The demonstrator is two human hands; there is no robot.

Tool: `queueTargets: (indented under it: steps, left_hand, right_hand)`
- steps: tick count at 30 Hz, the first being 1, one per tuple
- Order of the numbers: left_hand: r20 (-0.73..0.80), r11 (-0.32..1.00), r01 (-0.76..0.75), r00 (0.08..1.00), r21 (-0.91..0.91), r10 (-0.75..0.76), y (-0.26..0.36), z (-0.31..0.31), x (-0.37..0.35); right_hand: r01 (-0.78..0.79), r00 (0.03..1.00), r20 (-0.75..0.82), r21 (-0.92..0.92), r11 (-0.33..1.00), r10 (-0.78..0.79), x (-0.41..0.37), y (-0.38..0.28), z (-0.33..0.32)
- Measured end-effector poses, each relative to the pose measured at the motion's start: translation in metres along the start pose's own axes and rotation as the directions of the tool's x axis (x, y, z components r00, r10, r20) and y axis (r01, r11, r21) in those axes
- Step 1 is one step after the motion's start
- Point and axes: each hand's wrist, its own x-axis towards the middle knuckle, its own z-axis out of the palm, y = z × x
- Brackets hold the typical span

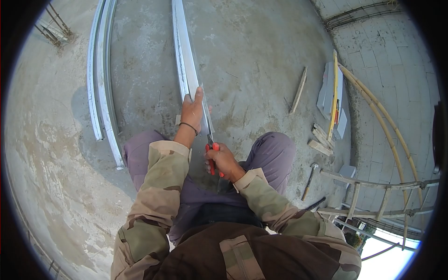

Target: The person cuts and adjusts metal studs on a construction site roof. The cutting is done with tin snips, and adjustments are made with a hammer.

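A long metal channel [186,56] runs from the top of the view down toward my knees. My left hand [191,115] is closed around it near its lower end, thumb lying along the metal. In my right hand [225,162] are red-handled tin snips [212,167], the fingers wrapped round the grips. The snips' jaws meet the near end of the channel, at its right edge, between my two knees. A dark band circles my left wrist.
More metal channels [103,88] lie on the concrete floor at left. On the right are a wooden strip [298,91], a yellow level [335,93] against grey blocks, wood offcuts [320,147], a hammer [310,182], a wooden ladder [382,203] and bamboo poles [380,109] by the block wall.
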Motion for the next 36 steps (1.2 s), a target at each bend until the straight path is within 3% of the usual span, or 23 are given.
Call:
queueTargets:
  steps: [6, 22, 24, 25, 26, 27, 29, 31, 32, 34, 36]
  left_hand:
    - [0.014, 1.000, -0.008, 1.000, -0.008, 0.008, -0.001, -0.003, 0.000]
    - [0.058, 0.998, 0.026, 0.998, -0.064, -0.022, 0.010, -0.005, -0.006]
    - [0.099, 0.994, 0.050, 0.994, -0.098, -0.040, 0.021, -0.006, -0.010]
    - [0.158, 0.984, 0.075, 0.986, -0.160, -0.049, 0.026, -0.007, -0.012]
    - [0.215, 0.969, 0.106, 0.975, -0.222, -0.058, 0.030, -0.009, -0.014]
    - [0.212, 0.968, 0.110, 0.975, -0.226, -0.061, 0.033, -0.010, -0.015]
    - [0.327, 0.905, 0.172, 0.944, -0.389, -0.039, 0.037, -0.011, -0.019]
    - [0.385, 0.881, 0.186, 0.923, -0.434, -0.006, 0.045, -0.010, -0.026]
    - [0.438, 0.859, 0.199, 0.899, -0.473, 0.033, 0.050, -0.008, -0.029]
    - [0.450, 0.841, 0.212, 0.892, -0.498, 0.042, 0.055, -0.005, -0.034]
    - [0.449, 0.820, 0.218, 0.892, -0.530, 0.053, 0.056, -0.005, -0.036]
  right_hand:
    - [0.007, 1.000, 0.012, 0.096, 0.995, -0.008, 0.002, 0.006, 0.003]
    - [0.027, 1.000, 0.013, 0.061, 0.998, -0.028, -0.013, 0.007, 0.005]
    - [0.042, 0.996, 0.093, -0.270, 0.962, -0.017, -0.036, 0.012, -0.006]
    - [0.047, 0.995, 0.094, -0.270, 0.962, -0.022, -0.048, 0.008, -0.015]
    - [0.181, 0.982, 0.055, -0.541, 0.821, -0.181, -0.071, -0.006, -0.018]
    - [0.262, 0.940, 0.065, -0.765, 0.588, -0.334, -0.090, -0.017, -0.023]
    - [0.318, 0.723, 0.139, -0.936, 0.148, -0.677, -0.102, -0.042, -0.039]
    - [0.201, 0.516, 0.354, -0.935, -0.292, -0.780, -0.103, -0.076, -0.056]
    - [0.195, 0.511, 0.356, -0.935, -0.297, -0.783, -0.098, -0.088, -0.063]
    - [0.172, 0.396, 0.509, -0.858, -0.483, -0.764, -0.085, -0.107, -0.073]
    - [0.163, 0.375, 0.562, -0.823, -0.544, -0.738, -0.072, -0.117, -0.073]
